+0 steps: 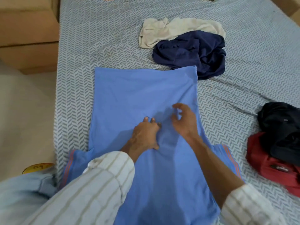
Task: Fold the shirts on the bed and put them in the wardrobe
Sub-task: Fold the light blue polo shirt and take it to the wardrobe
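Blue shirt [142, 95] spread flat on the bed [78, 54], hem at far end, sleeves near. Left hand [143, 135] rests palm-down mid-shirt, fingers straight, holding nothing. Right hand [184, 119] just beside it above the cloth, fingers loosely curled and spread, holding nothing. Far right: cream shirt [175, 30] and navy shirt [191, 51] crumpled, touching. Right edge: black garment [280, 124] lying over a red one [266, 163].

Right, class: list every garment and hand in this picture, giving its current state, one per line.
blue shirt: spread flat, unfolded
cream shirt: crumpled
navy shirt: crumpled heap
black garment: bunched
red garment: bunched under the black one
left hand: pressing on blue shirt
right hand: fingers loosely curled, empty
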